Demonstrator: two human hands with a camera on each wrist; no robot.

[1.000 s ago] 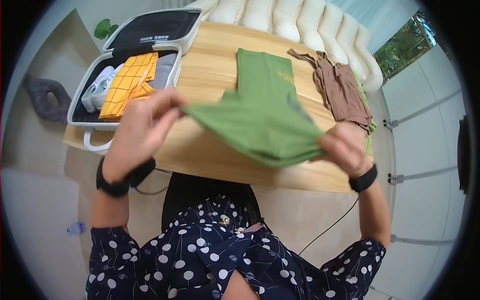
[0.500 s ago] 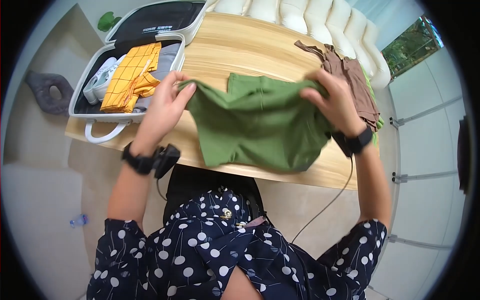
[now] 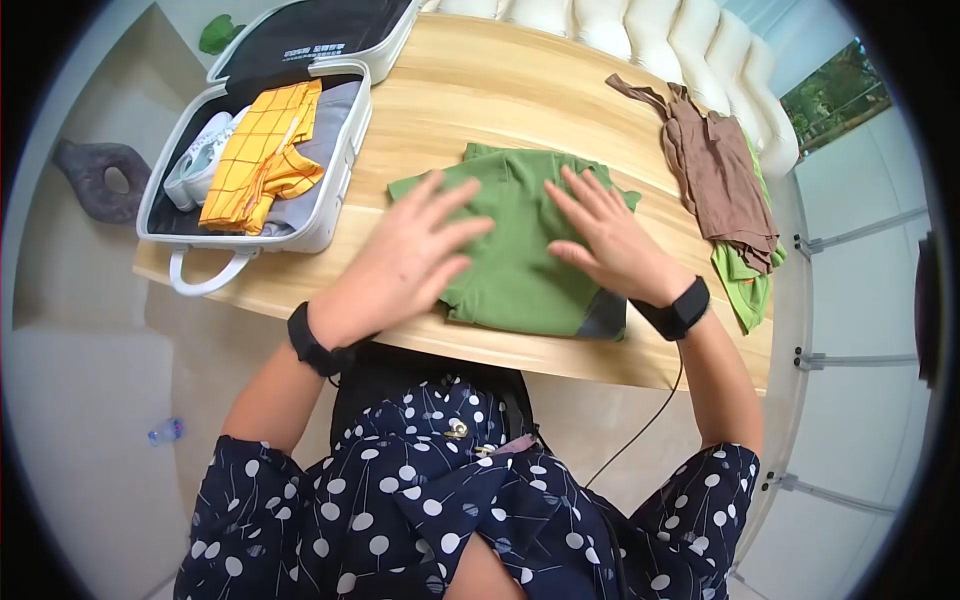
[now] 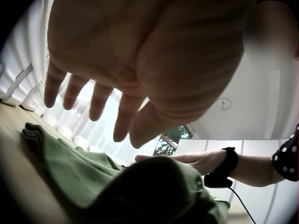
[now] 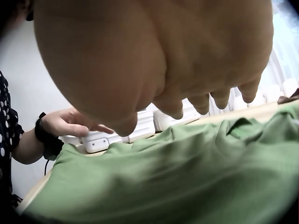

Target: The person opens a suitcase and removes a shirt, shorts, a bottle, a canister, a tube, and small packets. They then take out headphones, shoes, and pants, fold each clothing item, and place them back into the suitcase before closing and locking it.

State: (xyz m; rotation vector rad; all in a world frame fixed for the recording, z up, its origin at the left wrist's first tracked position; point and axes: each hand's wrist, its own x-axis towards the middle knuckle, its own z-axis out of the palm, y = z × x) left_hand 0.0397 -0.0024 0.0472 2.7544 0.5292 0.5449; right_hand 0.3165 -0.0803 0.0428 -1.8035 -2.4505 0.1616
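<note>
A green garment (image 3: 520, 280) lies folded over on the wooden table, with a dark patch at its lower right corner. Over its left part is my left hand (image 3: 405, 255), fingers spread and a little blurred. My right hand (image 3: 615, 235) is over the upper right part with its fingers extended. In the left wrist view the left hand (image 4: 135, 60) is above the green cloth (image 4: 84, 177), palm down. The right wrist view shows the right hand (image 5: 159, 60) above the wrinkled fabric (image 5: 163, 177). Neither hand grips the cloth.
An open suitcase (image 3: 325, 225) at the table's left holds a yellow checked garment (image 3: 255, 150), white shoes (image 3: 205, 160) and grey cloth. Brown clothing (image 3: 715, 175) lies over bright green cloth (image 3: 745, 290) on the right. A cream padded seat (image 3: 665, 40) stands behind the table.
Both hands have let go of the raised green cloth, and their fingers are spread over it. The cloth has come down onto the table, folded over.
</note>
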